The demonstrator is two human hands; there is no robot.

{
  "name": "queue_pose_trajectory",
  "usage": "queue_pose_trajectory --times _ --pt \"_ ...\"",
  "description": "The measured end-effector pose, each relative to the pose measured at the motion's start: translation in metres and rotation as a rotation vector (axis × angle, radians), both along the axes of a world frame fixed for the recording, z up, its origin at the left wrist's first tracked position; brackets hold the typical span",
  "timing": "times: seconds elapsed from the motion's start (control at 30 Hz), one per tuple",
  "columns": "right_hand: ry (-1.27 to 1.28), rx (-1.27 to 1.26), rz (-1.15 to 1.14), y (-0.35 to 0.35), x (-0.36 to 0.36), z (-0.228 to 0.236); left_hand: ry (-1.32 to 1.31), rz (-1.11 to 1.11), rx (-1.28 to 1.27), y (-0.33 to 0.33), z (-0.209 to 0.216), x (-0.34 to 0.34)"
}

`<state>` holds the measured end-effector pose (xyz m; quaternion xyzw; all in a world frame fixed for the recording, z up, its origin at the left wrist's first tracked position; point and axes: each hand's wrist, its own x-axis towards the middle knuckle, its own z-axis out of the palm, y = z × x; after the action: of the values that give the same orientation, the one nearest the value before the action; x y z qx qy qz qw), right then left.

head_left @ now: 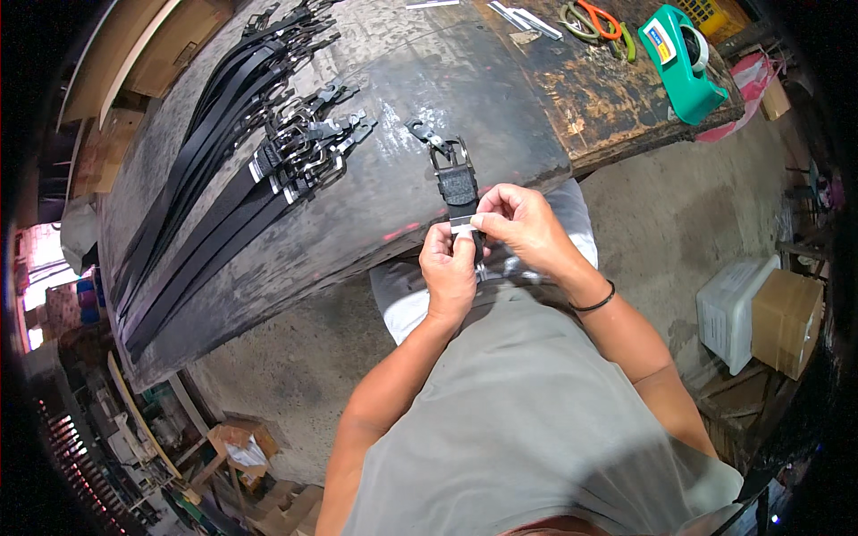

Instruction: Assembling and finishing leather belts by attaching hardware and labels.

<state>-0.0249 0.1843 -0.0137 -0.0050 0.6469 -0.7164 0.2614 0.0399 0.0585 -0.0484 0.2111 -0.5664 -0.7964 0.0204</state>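
Observation:
A black belt (pixel 458 186) lies over the table's near edge, its metal buckle (pixel 450 152) pointing away from me and a small clip (pixel 424 132) beside the buckle. My left hand (pixel 449 275) is closed round the belt below the buckle, thumb on top. From the right, my right hand (pixel 529 234) pinches at a small white strip (pixel 462 224) that lies across the belt. Whether the strip is stuck down cannot be seen. The belt's lower part is hidden behind my hands.
Bundled black belts (pixel 210 223) with buckles cover the left side of the dark table (pixel 429 67). At the far right are a green tape dispenser (pixel 681 67), orange-handled scissors (pixel 601 20) and several white strips (pixel 527 22). A plastic bin (pixel 728 313) and a cardboard box (pixel 786 323) stand right.

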Motion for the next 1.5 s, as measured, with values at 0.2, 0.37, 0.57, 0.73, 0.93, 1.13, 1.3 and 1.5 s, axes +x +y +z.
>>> queue_pose_trajectory --times 0.2,0.37,0.57,0.73,0.93,1.13,1.3,1.5 --pt "0.0 0.037 0.005 -0.001 0.0 -0.001 0.004 -0.019 0.008 0.001 0.001 -0.001" --pt "-0.007 0.051 -0.013 -0.001 0.0 -0.004 -0.001 -0.004 0.015 0.002 0.001 -0.001" --pt "0.002 0.093 -0.033 -0.001 0.001 -0.003 0.016 0.022 0.022 0.005 0.003 -0.002" --pt "0.021 0.11 -0.043 -0.001 0.001 -0.006 0.022 0.012 0.004 0.005 0.004 -0.002" --pt "0.021 0.129 -0.051 -0.004 0.002 -0.004 0.036 0.018 -0.017 0.006 0.002 -0.002" --pt "0.02 0.147 -0.046 -0.003 0.002 -0.003 0.016 0.019 -0.036 0.006 0.006 -0.002" --pt "0.035 0.205 -0.038 -0.005 0.001 0.003 0.029 0.012 -0.05 0.005 0.006 -0.002" --pt "0.047 0.237 -0.042 -0.005 0.002 0.005 0.019 -0.016 -0.061 0.004 0.009 0.0"
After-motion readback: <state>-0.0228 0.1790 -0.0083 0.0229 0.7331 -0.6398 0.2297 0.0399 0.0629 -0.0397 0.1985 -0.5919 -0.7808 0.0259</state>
